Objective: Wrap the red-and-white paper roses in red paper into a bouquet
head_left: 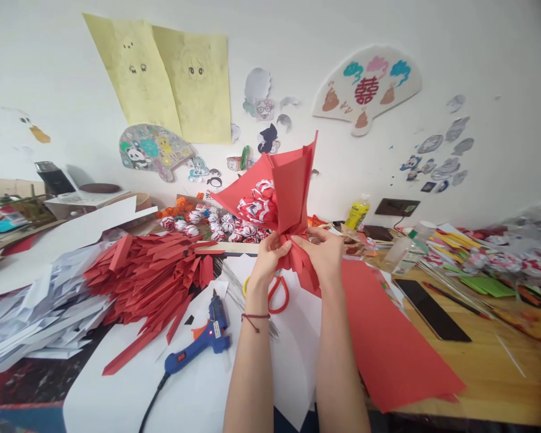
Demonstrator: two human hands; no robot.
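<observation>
- Blue glue gun [199,347], light on: laid flat toward the front edge of the counter [500,385], nozzle aimed backward, probably to keep heat off the arms; white sheet [112,379] beneath, likely as protection.
- Red sheet [388,337]: flat, right of the arms, near the front edge.
- Red paper wrapper [293,186]: upright above mid-counter; left hand [273,255] and right hand [322,249] both pinching its gathered neck, presumably to hold the folds. Contents: red-and-white flowers [256,205].
- Clear bottle [407,251], green-capped: right of centre; contents uncertain.
- Yellow-labelled bottle [357,213]: back edge; fill unclear.
</observation>
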